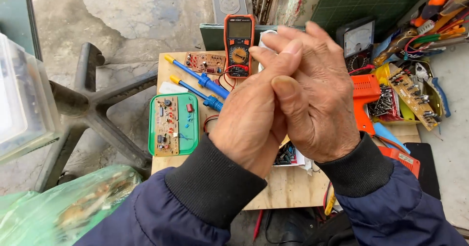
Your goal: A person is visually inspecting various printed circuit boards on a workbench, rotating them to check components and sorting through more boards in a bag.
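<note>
My left hand [246,121] and my right hand [320,102] are pressed palm to palm above a small wooden board [288,190], fingers stretched upward. The right hand's thumb lies over the left hand's edge. Nothing shows between the palms, and the inner faces are hidden. Both wrists wear dark cuffs and blue sleeves. Just beyond the fingertips stands an orange multimeter [239,43] with red leads. Two blue-handled tools with yellow tips [202,81] lie to the left of the hands. Under the wrists, a pile of small parts [286,154] peeks out.
A green tray holding a circuit board [173,124] sits at the board's left; a smaller circuit board [205,63] lies behind it. An orange gun-shaped tool [365,102], an analog meter [358,40], another circuit board [415,97] and screwdrivers [435,11] crowd the right. A chair base [88,109] stands at left.
</note>
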